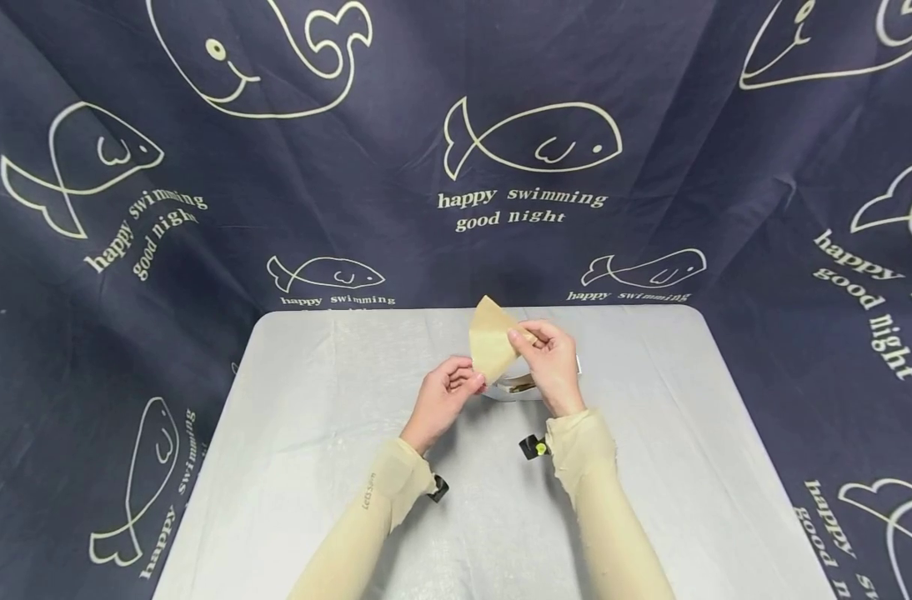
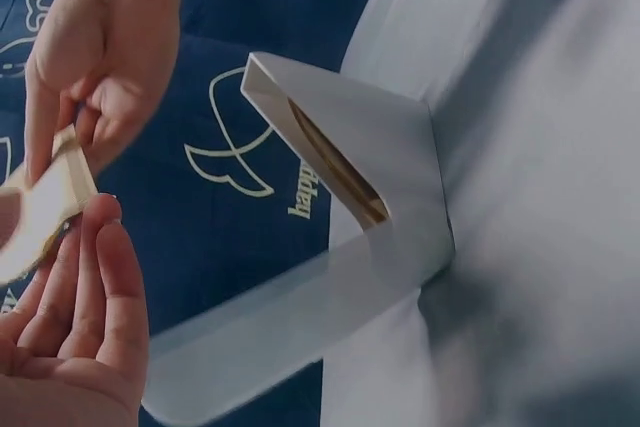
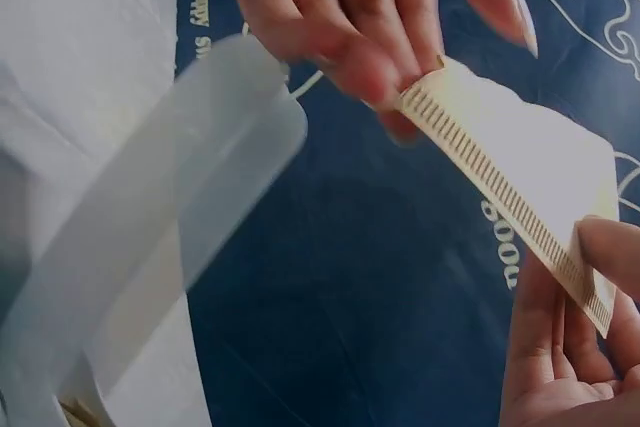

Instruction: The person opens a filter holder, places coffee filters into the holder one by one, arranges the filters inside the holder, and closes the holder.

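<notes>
A tan, fan-shaped paper coffee filter (image 1: pixel 492 340) is held up between both hands, above the far part of the table. My right hand (image 1: pixel 553 363) pinches it between thumb and fingers near its right-hand corner. My left hand (image 1: pixel 443 398) has its fingertips at the lower left corner, gripping there. The ribbed, crimped edge of the filter (image 3: pixel 510 202) runs between the two hands in the right wrist view. Just beneath stands a white box (image 2: pixel 395 137) whose slot shows more brown paper. Its translucent flap (image 2: pixel 250 342) sticks out to the side.
The pale grey table (image 1: pixel 486 500) extends toward me below the forearms. A dark blue curtain (image 1: pixel 396 183) with white fish drawings hangs behind the far edge and along both sides. Small black wrist devices (image 1: pixel 533 447) sit by the cuffs.
</notes>
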`<state>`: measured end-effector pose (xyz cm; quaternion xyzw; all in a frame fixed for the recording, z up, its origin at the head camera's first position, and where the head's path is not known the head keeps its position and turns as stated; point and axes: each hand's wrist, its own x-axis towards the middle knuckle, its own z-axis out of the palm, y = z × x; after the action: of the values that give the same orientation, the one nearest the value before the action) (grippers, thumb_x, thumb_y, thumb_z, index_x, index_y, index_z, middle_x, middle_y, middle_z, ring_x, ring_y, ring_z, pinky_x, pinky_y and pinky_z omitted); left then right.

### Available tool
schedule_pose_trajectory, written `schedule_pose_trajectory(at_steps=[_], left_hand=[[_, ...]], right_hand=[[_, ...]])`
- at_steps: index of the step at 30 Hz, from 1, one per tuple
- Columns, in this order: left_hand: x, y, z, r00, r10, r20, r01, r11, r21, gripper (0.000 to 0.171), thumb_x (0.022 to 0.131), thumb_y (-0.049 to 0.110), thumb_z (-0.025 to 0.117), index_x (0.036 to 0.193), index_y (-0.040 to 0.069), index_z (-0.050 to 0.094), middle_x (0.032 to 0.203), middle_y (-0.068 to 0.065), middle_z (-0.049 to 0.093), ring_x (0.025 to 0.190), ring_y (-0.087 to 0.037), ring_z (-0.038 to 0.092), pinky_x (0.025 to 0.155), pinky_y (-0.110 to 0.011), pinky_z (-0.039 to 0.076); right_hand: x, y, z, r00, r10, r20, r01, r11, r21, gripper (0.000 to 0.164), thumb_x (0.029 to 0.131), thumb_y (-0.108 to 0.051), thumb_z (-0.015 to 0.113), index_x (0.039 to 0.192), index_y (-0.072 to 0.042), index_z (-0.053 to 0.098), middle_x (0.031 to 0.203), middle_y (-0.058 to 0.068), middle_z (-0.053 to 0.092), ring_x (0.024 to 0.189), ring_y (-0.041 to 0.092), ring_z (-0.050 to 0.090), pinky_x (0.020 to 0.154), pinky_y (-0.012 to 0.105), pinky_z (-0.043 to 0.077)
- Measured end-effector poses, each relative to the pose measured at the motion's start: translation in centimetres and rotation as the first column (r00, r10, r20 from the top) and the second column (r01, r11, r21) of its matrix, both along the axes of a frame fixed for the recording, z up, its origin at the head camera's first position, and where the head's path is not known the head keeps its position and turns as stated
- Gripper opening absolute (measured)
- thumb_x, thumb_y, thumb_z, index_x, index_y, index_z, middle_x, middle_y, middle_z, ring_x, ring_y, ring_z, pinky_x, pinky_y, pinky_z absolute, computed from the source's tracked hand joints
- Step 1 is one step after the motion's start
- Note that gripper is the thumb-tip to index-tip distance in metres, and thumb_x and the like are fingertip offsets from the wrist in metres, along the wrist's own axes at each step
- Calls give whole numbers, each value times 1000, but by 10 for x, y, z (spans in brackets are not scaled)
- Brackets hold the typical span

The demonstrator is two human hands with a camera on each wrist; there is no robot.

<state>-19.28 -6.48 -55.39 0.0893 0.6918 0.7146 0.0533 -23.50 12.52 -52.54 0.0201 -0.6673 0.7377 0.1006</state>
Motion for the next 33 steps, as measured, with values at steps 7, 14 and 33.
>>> schedule_pose_trajectory(at_steps=[7, 14, 33], left_hand=[[1, 2, 0, 999, 52, 5, -51, 994, -95, 13, 99, 6, 68, 103, -6, 68, 89, -23, 72, 72, -21, 71, 69, -24, 60], [0, -5, 0, 1000, -7, -28, 1, 983, -182, 10, 100, 6, 67, 98, -3, 67, 88, -19, 72, 70, -6, 67, 67, -21, 57], [-5, -15, -1, 985, -18, -171, -40, 942, -333, 18, 98, 19, 73, 112, 8, 72, 101, -6, 75, 88, -8, 66, 79, -22, 55]], right_hand=[[5, -6, -1, 998, 64, 0, -64, 998, 2, 20, 93, 3, 73, 108, 15, 68, 86, -5, 74, 72, 4, 67, 65, 16, 54], [-2, 7, 9, 997, 75, -28, -75, 997, 10, 24, 96, -2, 72, 112, 15, 67, 92, -11, 76, 82, 3, 71, 74, 15, 56], [0, 0, -3, 999, -30, 23, 31, 999, -45, 19, 93, -2, 75, 105, 11, 68, 81, -8, 73, 68, 3, 67, 62, 17, 55]])
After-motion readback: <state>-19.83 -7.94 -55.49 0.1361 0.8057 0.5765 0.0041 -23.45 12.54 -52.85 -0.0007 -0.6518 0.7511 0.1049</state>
